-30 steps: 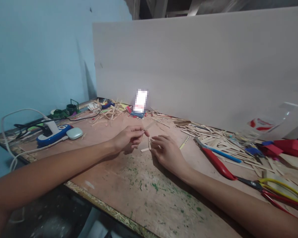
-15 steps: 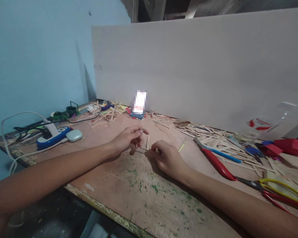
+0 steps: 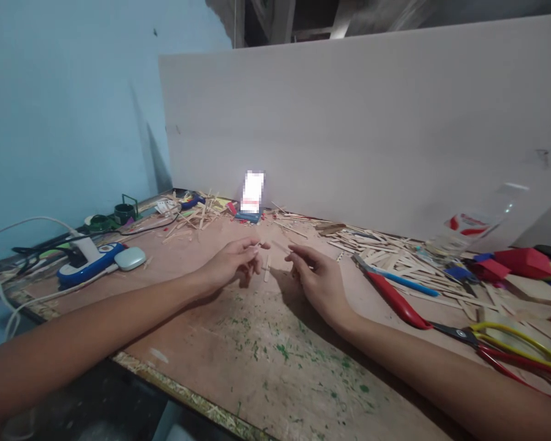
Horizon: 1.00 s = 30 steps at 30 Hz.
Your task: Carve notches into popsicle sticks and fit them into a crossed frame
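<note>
Near the middle of the wooden table [image 3: 202, 361], my left hand [image 3: 239, 260] has its thumb and index finger pinched together. Whatever lies between those fingertips is too small to make out. My right hand [image 3: 316, 278] is raised a little above the table, its thumb and fingers closed on a thin wooden stick [image 3: 281, 246] that points left toward my left hand. Between the two hands, a short wooden piece [image 3: 267, 268] lies on the tabletop.
At right lie red-handled knife or cutter [image 3: 401, 300], a blue pen [image 3: 411, 283], scissors [image 3: 517, 352], a stick pile [image 3: 395, 257] and a plastic bottle [image 3: 472, 223]. A lit phone [image 3: 252, 193] stands behind. At left are a power strip [image 3: 89, 266] and cables.
My right hand has lifted and moved slightly right, with a thin stick now showing at its fingertips. My left hand stays nearly in place. The view has shifted slightly.
</note>
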Motion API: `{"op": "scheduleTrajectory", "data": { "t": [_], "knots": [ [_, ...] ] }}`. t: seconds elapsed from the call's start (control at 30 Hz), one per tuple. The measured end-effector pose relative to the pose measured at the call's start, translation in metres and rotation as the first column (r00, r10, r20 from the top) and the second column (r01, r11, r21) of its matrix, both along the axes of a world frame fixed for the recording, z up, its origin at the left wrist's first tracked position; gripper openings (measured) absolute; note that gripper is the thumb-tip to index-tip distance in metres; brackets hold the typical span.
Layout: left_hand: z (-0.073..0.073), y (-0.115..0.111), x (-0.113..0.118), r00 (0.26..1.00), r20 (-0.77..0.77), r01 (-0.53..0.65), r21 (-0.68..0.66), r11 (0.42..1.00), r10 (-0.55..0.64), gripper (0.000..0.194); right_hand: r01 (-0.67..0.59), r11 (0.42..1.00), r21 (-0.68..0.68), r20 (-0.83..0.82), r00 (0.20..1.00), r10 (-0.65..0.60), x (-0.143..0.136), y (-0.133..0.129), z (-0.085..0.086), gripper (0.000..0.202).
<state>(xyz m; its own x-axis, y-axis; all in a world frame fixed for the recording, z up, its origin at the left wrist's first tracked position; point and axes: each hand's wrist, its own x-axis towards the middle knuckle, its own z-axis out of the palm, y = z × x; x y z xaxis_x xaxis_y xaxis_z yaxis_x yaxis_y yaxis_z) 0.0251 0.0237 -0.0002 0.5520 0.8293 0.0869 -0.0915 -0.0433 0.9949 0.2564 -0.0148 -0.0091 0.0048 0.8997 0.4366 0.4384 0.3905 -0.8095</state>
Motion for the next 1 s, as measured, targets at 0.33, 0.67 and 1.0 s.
{"op": "scheduleTrajectory", "data": {
  "t": [0.33,0.67,1.0],
  "knots": [
    [-0.004,-0.006,0.002,0.984,-0.178,0.001,0.079,0.997,0.013,0.035,-0.059,0.997,-0.039,-0.219,0.975,0.049,-0.004,0.0,0.001,0.039],
    [0.001,-0.013,0.002,0.969,-0.226,-0.062,0.168,0.984,0.1,0.037,-0.092,0.995,-0.035,-0.196,0.977,0.083,-0.005,-0.002,-0.002,0.034],
    [0.009,-0.02,0.003,0.956,-0.282,-0.023,0.204,0.979,0.081,0.036,-0.127,0.992,-0.024,-0.166,0.979,0.121,-0.003,-0.007,0.004,0.04]
  ]
}}
